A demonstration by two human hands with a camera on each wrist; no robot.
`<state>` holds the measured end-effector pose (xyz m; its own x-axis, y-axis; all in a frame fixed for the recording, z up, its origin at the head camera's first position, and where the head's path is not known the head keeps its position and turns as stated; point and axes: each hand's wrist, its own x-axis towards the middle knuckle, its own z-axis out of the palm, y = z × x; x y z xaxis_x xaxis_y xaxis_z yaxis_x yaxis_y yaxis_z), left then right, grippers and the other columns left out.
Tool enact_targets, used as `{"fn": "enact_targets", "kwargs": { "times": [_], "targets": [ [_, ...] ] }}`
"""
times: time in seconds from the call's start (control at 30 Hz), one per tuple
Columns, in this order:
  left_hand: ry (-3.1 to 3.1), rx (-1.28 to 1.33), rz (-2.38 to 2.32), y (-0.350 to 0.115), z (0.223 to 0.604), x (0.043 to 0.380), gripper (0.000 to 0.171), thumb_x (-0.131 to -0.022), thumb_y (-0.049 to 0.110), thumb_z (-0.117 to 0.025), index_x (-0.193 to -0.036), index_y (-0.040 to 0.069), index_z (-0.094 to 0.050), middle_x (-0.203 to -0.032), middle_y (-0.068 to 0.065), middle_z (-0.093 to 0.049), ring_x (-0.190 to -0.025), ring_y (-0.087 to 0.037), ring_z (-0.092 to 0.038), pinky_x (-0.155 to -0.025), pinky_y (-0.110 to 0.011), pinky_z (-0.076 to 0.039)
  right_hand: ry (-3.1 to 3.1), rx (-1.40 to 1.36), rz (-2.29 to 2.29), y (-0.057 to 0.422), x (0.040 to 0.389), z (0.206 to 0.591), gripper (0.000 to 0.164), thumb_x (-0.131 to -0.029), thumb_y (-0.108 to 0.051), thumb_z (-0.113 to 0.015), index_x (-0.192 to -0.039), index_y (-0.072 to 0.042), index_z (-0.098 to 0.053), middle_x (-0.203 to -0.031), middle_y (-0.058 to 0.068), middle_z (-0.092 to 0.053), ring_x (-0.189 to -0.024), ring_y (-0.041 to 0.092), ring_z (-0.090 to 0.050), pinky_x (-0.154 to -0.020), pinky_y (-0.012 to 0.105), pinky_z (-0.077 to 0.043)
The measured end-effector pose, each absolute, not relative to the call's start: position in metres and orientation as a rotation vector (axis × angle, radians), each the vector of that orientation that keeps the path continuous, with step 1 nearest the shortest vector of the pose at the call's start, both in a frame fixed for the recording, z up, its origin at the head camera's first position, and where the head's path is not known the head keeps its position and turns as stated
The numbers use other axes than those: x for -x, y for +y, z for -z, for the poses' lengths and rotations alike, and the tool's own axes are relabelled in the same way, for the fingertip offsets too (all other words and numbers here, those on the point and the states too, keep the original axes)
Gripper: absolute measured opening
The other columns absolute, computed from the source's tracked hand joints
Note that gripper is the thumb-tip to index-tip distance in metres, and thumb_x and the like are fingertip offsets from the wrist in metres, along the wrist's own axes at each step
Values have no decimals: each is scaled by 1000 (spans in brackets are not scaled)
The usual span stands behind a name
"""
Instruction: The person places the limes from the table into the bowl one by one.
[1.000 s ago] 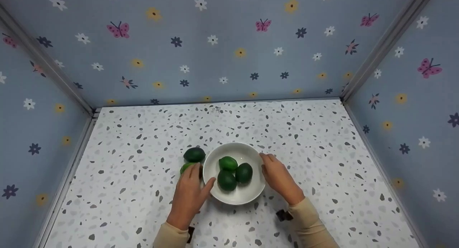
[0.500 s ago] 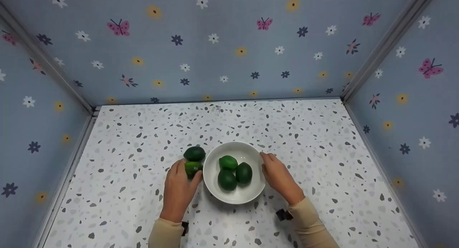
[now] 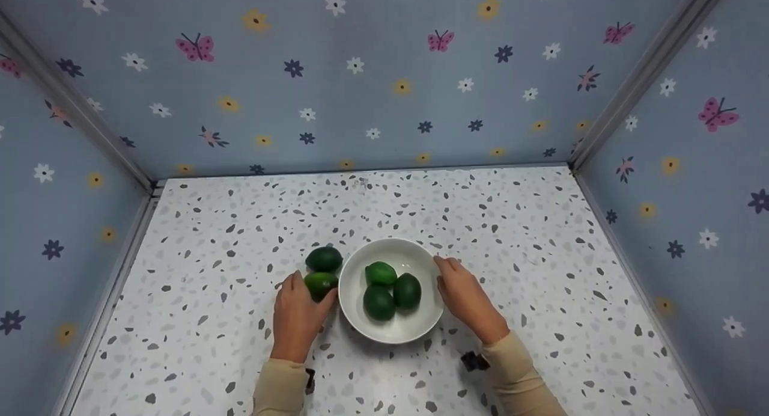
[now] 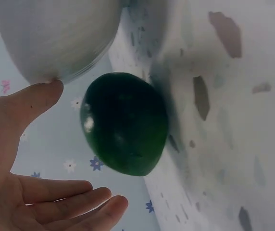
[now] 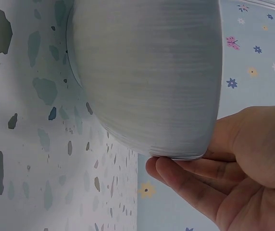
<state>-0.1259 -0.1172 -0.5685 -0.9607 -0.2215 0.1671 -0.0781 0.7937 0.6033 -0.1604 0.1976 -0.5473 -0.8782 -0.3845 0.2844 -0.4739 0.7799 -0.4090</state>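
Note:
A white bowl (image 3: 393, 333) stands near the middle of the table with three green egg-shaped fruits inside, one lighter green fruit (image 3: 381, 274) and two darker ones. Left of it lie a dark green fruit (image 3: 324, 259) and, closer to me, a brighter green fruit (image 3: 321, 282). My left hand (image 3: 297, 314) reaches round the brighter fruit, thumb and fingers spread. In the left wrist view a glossy green fruit (image 4: 125, 124) sits apart from the straight fingers (image 4: 65, 199), while the thumb tip overlaps the bowl's rim. My right hand (image 3: 468, 296) rests its fingers (image 5: 190, 180) against the bowl's outer right side.
White speckled tabletop (image 3: 240, 223) surrounds the bowl. A blue patterned back wall (image 3: 372, 73) and two side walls with grey corner posts enclose it. Each wrist carries a small black device (image 3: 474, 360).
My left hand has drawn away from the bowl's left rim toward the left, and the brighter green fruit now shows between its thumb and fingers. My right hand has stayed at the bowl.

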Motion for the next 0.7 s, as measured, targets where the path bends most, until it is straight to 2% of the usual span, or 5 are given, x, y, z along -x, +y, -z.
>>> {"fn": "enact_targets", "kwargs": {
  "times": [0.23, 0.4, 0.7],
  "targets": [
    [-2773, -255, 927, -114, 579, 131, 85, -82, 35, -82, -136, -20, -44, -130, -36, -50, -113, -49, -55, -94, -57, -46, -2789, -674, -721, 198, 160, 547, 42, -91, 8, -62, -132, 10, -54, -113, 22, -61, -102, 38, -64, -87, 45, -55],
    [-2788, -277, 936, -113, 583, 134, 85, -82, 38, -81, -133, -20, -46, -123, -34, -54, -108, -48, -58, -92, -57, -47, -2749, -717, -687, 198, 160, 549, 40, -91, 8, -63, -130, 11, -54, -110, 22, -61, -100, 37, -64, -83, 43, -56],
    [-2765, -266, 946, -114, 586, 135, 70, -82, 39, -82, -117, -16, -56, -107, -28, -59, -92, -42, -62, -81, -54, -50, -2732, -723, -690, 198, 160, 548, 41, -90, 8, -63, -130, 11, -55, -111, 22, -61, -101, 37, -64, -85, 44, -56]
  ]
}}
